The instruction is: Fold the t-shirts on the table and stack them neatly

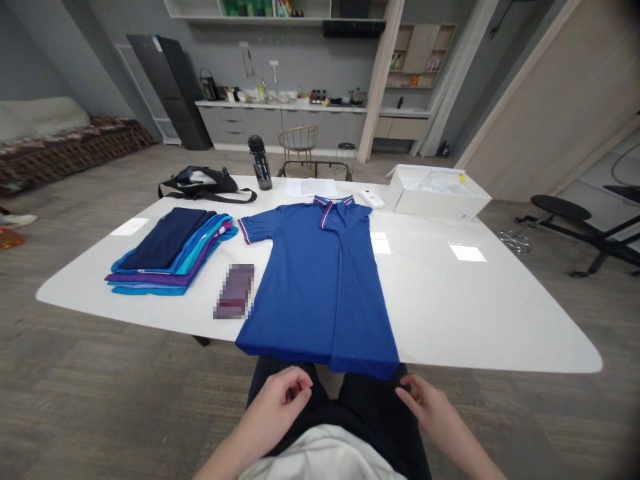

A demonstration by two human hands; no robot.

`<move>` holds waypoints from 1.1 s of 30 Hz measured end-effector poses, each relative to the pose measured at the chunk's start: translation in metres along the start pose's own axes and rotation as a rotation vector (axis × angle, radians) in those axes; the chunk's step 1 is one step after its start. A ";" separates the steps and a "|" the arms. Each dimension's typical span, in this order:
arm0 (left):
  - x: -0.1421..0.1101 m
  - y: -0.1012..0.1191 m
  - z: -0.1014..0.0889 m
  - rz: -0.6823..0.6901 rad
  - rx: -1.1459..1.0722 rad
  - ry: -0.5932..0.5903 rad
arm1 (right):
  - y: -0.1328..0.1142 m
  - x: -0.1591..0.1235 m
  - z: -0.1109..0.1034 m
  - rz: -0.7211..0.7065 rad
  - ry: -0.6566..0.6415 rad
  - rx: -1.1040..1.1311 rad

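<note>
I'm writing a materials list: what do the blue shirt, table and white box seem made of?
Blue shirt: likely soft, matte fabric, as it folds limply; fibre unclear.
Table: glossy, perhaps stone or glass, given its bright reflections.
White box: probably matte cardboard, judging by flat sides and raised flap.

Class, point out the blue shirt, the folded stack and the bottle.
Blue shirt [310, 283]: head view, on its front.
Folded stack [169, 245]: head view, on its dark top layer.
Bottle [261, 165]: head view, on its side.
</note>
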State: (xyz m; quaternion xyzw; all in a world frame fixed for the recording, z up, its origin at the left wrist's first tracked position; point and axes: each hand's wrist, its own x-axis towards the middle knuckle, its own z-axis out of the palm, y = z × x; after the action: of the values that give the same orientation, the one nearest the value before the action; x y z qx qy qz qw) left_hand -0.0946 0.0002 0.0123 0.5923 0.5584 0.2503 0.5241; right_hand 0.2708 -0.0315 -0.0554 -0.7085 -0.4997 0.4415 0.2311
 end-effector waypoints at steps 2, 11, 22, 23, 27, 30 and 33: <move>0.010 0.017 -0.029 0.095 0.040 0.081 | -0.034 0.005 -0.020 -0.037 -0.112 -0.063; 0.206 0.060 -0.163 0.187 0.599 0.401 | -0.291 0.181 0.022 -0.610 -0.373 -0.182; 0.340 0.000 -0.273 -0.286 0.458 0.696 | -0.422 0.378 0.220 -0.578 -0.166 -0.232; 0.347 -0.002 -0.275 -0.312 0.426 0.712 | -0.427 0.386 0.231 -0.569 -0.150 -0.227; 0.371 -0.006 -0.279 -0.416 0.314 0.763 | -0.446 0.413 0.269 -0.502 -0.115 -0.223; 0.381 -0.007 -0.282 -0.451 0.263 0.761 | -0.462 0.427 0.287 -0.458 -0.105 -0.254; 0.385 -0.008 -0.286 -0.443 0.241 0.749 | -0.478 0.432 0.298 -0.391 -0.129 -0.380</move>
State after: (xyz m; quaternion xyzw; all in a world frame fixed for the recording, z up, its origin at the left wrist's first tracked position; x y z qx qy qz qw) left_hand -0.2532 0.4517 -0.0127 0.3840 0.8480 0.2625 0.2538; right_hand -0.1779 0.5170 -0.0086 -0.5996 -0.7145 0.3312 0.1428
